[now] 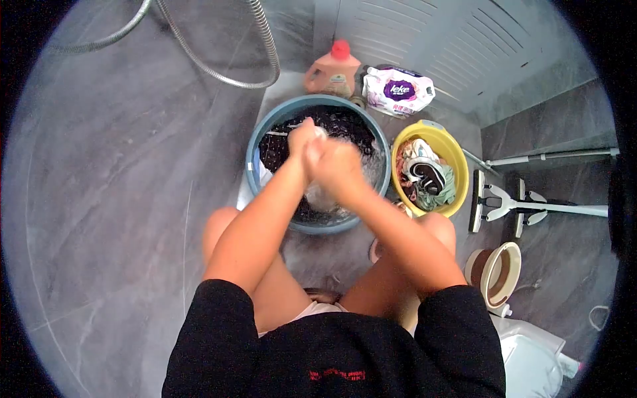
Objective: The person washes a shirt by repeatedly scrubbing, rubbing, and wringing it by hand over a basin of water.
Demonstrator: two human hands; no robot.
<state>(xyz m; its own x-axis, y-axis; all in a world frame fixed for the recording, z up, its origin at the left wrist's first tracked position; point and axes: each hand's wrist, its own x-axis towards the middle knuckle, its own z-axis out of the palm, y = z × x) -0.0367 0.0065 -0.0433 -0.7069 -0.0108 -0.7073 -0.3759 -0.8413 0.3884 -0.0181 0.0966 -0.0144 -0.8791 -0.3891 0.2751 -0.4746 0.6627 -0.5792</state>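
Above a round blue-grey basin (253, 149), my left hand (303, 139) and my right hand (335, 166) are pressed together. Both are closed, and a bit of pale wet cloth (320, 132) shows between them. Motion blurs my right hand. Whitish material (322, 198) appears below the hands, cloth or splashing water, I cannot tell which. Dark wet fabric (275, 146) lies in the basin's water, with a light piece at its left side.
Behind the basin stand a pink detergent jug (332, 71) and a white-purple leke pack (398, 90). A yellow basin (462, 176) of clothes is at the right. Beyond it lie a squeegee-like tool (507, 202) and a beige-brown bucket (507, 272). A shower hose (265, 40) hangs at upper left.
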